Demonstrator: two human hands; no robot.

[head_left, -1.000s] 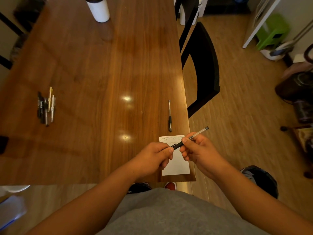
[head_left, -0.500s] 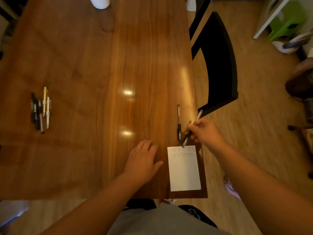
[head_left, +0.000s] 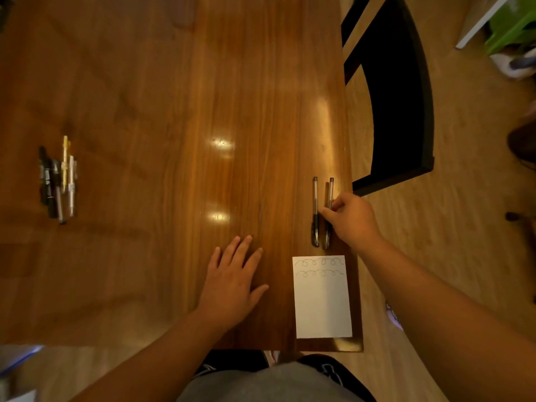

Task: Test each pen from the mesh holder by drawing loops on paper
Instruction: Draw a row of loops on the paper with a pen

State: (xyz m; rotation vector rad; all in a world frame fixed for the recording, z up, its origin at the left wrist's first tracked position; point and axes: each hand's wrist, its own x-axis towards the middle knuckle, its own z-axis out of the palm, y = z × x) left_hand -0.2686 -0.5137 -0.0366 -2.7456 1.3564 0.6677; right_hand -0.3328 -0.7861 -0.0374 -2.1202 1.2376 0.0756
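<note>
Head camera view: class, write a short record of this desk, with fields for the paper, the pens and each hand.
Paper: white sheet near the front right corner of the table, two rows of loops at its top
Pens by paper: left pen and right pen, side by side just beyond the sheet
Pen group: several lying together on the table's left side
Left hand: flat on the table, fingers spread, holding nothing
Right hand: pinches the right pen
</note>
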